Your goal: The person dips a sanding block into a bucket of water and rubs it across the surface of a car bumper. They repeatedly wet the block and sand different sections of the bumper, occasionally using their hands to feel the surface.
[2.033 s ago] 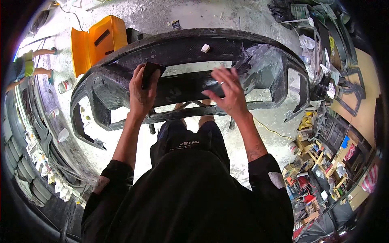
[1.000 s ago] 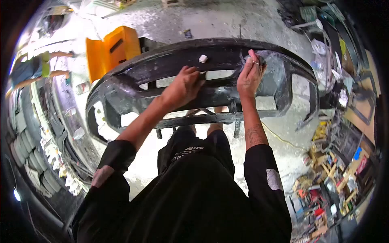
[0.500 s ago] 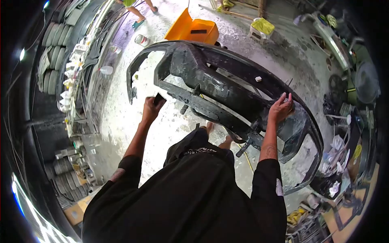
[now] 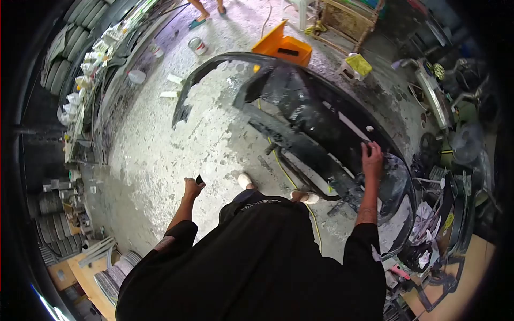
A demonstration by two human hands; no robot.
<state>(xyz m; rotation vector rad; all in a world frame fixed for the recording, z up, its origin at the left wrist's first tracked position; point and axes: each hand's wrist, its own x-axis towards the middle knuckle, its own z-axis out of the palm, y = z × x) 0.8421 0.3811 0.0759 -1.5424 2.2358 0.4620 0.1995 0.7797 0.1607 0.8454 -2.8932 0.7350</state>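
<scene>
A large black car bumper (image 4: pixel 300 134) with a wet sheen spans the centre and right, raised over the floor on a stand whose bars show beneath it. My left hand (image 4: pixel 193 187) is away from the bumper, closed on a small dark piece (image 4: pixel 199 180) that sticks up past the fingers. On the bumper's right part rests my right hand (image 4: pixel 371 156), fingers bent and slightly apart, with nothing visible in it. A small white block (image 4: pixel 369 128) lies on the bumper's rim just beyond that hand.
Behind the bumper are an orange container (image 4: pixel 292 51), a stool with a yellow cloth (image 4: pixel 358 65) and a tin (image 4: pixel 197 46). Another person's legs (image 4: pixel 199 9) show at the top. A yellow hose (image 4: pixel 317 230) runs along the floor near my feet.
The view has shifted. My left hand has moved down and away from the bumper's edge, still holding the dark piece. My right hand remains at the bumper's right part.
</scene>
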